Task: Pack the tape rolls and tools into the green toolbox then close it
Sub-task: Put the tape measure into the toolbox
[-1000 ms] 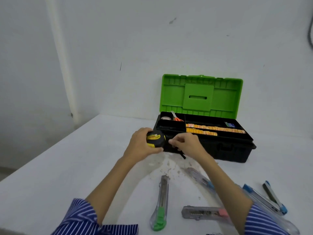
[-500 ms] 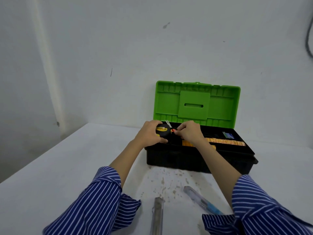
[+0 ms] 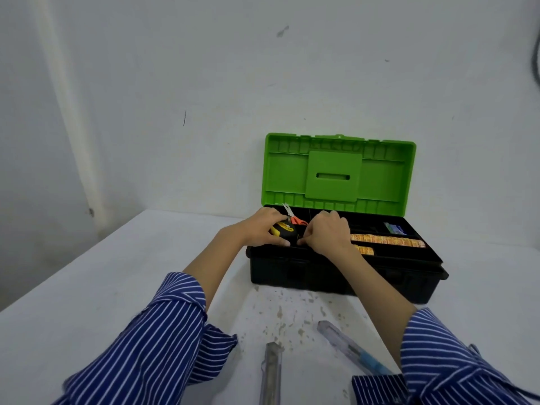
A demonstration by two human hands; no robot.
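I see the green toolbox (image 3: 344,270) open on the white table (image 3: 87,287), lid (image 3: 339,173) upright against the wall; black tray on top. My left hand (image 3: 260,229) grips a black-and-yellow tape measure (image 3: 283,229), held over the tray's left end compartment; right hand (image 3: 328,235) sits just beside it, fingertips pinching at the measure's near edge, cannot tell if it holds the strap or only touches. Orange-handled scissors (image 3: 293,216) lie in the tray behind both hands; orange patterned strips (image 3: 387,240) in the long compartment to the right; a small blue item (image 3: 394,228) at the far right back. Two utility knives lie on the table nearer me: a grey one (image 3: 273,372), a blue-tipped one (image 3: 350,347). Striped sleeves at frame bottom.
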